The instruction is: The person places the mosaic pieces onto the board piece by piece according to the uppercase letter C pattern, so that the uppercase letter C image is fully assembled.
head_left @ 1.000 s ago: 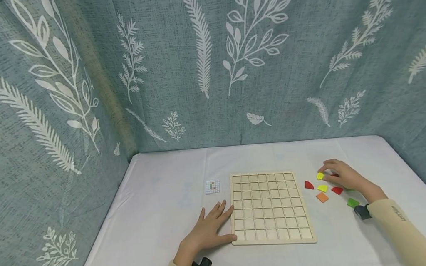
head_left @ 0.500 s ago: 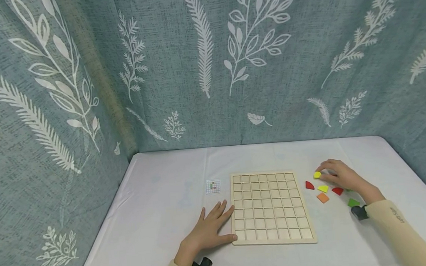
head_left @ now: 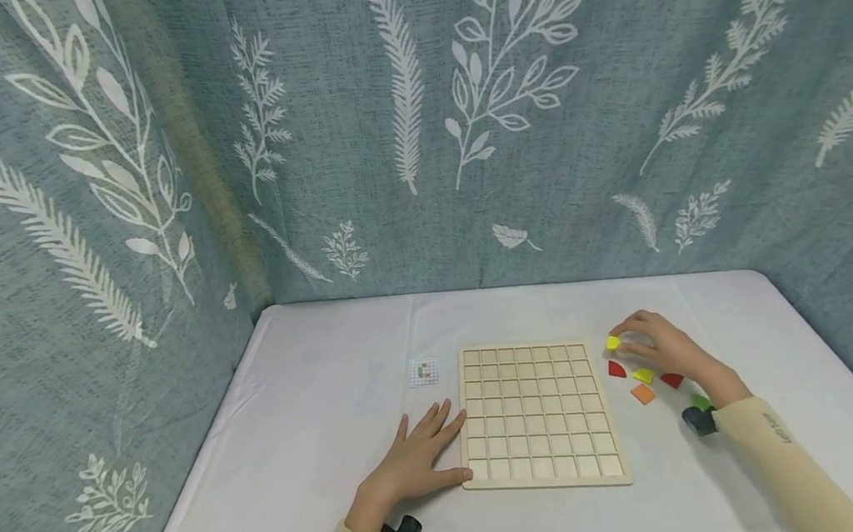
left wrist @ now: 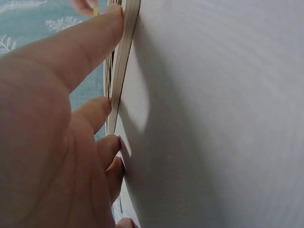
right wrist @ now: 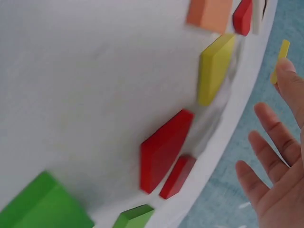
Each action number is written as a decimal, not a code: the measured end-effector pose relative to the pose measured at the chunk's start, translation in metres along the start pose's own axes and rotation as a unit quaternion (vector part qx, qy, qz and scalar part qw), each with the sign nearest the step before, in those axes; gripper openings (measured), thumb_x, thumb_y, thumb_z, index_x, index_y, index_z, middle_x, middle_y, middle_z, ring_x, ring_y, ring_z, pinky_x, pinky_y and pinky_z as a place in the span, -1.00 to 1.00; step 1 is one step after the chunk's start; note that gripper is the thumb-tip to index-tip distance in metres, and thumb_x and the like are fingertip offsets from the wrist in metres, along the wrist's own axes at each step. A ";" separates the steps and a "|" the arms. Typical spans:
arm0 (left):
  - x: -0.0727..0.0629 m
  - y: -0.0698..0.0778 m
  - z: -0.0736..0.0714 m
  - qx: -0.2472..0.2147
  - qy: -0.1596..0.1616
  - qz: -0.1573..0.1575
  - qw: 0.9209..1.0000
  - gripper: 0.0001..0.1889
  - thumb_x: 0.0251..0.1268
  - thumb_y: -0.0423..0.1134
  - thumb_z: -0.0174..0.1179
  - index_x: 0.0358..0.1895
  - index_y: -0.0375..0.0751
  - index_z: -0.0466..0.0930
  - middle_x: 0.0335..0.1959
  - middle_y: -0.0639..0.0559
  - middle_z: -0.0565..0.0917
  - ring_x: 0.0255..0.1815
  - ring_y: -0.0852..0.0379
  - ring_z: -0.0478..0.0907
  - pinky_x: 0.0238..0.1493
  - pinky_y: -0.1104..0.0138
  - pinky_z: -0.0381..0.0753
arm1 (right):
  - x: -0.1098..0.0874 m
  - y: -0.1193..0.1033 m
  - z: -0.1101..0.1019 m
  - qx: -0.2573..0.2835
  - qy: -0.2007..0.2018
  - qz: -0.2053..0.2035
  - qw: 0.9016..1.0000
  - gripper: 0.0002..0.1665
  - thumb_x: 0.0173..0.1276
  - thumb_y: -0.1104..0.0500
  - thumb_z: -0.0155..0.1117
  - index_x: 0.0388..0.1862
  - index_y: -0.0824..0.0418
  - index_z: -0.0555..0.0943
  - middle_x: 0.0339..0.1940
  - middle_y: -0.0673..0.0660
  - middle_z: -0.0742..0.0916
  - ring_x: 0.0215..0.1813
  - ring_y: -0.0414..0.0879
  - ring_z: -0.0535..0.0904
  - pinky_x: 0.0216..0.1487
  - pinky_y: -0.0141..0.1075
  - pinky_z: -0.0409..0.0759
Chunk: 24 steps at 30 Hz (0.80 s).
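Right hand (head_left: 666,347): pinches a yellow piece (head_left: 613,342) between thumb and forefinger, near the far right corner of the wooden grid board (head_left: 536,416) but apart from it.
Left hand (head_left: 412,461): lies with fingers spread wide, holding nothing; touches the left edge of the wooden grid board with thumb and forefinger, probably to steady it.
Step in hand: seems a transfer, lifted but not yet set in a cell; apparently early, with loose pieces beside the grid rather than in it.
Next move: calls, by the look of it, for a reach leftward to one chosen cell, probably checked against the small printed card (head_left: 423,372), then a flat, square release.
Loose pieces: lie right of the grid on the white cloth (head_left: 316,391), namely the nearer red piece (head_left: 617,369), second yellow piece (head_left: 642,376), orange piece (head_left: 643,394), farther red piece (head_left: 672,380) and green piece (head_left: 700,402), this last partly behind the black wrist camera (head_left: 699,421).
Right wrist view: adds a third red piece (right wrist: 178,176) just beside the farther one, and a smaller green piece (right wrist: 134,217); shows the pinched piece edge-on, remaining fingers clear of it.
Left wrist view: gives the side of the grid, with thumb tip against it; hides the cells.
Head view: alone shows all the cells and the card whole; cannot tell the printed details at this size.
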<state>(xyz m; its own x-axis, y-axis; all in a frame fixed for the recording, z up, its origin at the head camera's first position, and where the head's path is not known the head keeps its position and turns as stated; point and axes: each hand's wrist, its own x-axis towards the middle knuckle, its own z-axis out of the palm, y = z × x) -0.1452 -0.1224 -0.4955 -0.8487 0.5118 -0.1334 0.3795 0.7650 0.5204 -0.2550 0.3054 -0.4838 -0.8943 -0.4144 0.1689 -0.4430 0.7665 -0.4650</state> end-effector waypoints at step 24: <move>-0.003 0.000 -0.001 -0.002 -0.005 0.012 1.000 -0.18 0.17 0.22 0.11 0.45 -0.03 0.07 0.49 -0.12 -0.02 0.50 -0.13 -0.14 0.38 -0.22 -0.37 | 0.018 -0.041 0.017 0.033 -0.017 -0.015 0.999 -0.72 0.30 0.14 0.23 -0.01 0.11 0.59 -0.12 0.09 0.56 0.01 0.06 0.44 -0.05 -0.01 0.49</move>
<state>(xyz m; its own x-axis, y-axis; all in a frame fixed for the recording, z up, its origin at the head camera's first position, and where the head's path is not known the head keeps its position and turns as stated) -0.1432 -0.1238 -0.4943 -0.8361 0.5331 -0.1289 0.3976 0.7510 0.5272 -0.2521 0.2582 -0.4765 -0.8775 -0.4542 0.1541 -0.4634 0.7202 -0.5162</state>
